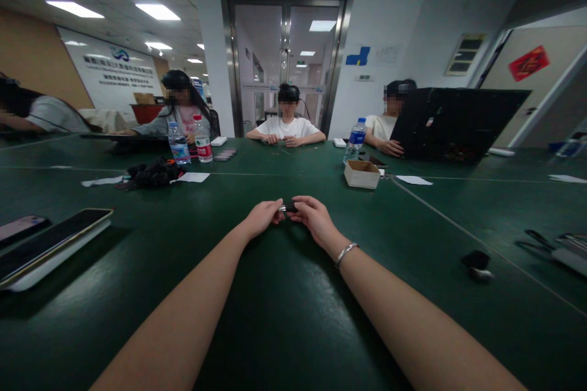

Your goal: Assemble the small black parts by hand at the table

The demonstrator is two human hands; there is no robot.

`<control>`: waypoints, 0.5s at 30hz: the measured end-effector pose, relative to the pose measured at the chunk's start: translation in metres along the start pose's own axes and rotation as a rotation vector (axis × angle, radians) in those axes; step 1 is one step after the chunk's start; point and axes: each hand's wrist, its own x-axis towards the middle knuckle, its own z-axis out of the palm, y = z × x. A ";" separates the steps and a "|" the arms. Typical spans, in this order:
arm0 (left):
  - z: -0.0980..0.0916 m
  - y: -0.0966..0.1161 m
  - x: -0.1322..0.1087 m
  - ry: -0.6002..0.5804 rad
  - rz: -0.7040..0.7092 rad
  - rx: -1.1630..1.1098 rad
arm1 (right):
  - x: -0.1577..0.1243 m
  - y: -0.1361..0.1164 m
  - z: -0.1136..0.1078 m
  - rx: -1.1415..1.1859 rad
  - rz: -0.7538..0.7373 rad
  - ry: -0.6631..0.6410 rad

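- Two bare forearms reach out over the dark green table [284, 317], with a bracelet [346, 252] on the right wrist.
- Left hand [263, 217] and right hand [314, 220] meet fingertip to fingertip, both pinched narrow on a small dark piece [288, 208] held just above mid-table.
- Judging by the grip, the step in hand is fine fingertip work on the piece. Any further move calls for a steady pinch, since it is so tiny.
- A phone [50, 244] lies on the table at the left, with a heap of dark parts [151, 174] beyond it. A cardboard box [362, 173] sits past the hands, and a loose dark part [477, 261] lies to the right.
- Across the table sit other people, with water bottles [178, 142] and an open laptop [452, 122]. A glass double door [287, 61] stands behind them.
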 end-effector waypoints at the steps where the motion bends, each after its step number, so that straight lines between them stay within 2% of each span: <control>1: 0.000 0.000 0.000 0.001 -0.002 -0.003 | 0.000 0.000 0.000 -0.002 -0.001 0.000; 15: 0.001 0.001 -0.001 -0.007 0.005 -0.019 | 0.000 0.000 0.000 0.020 0.006 0.004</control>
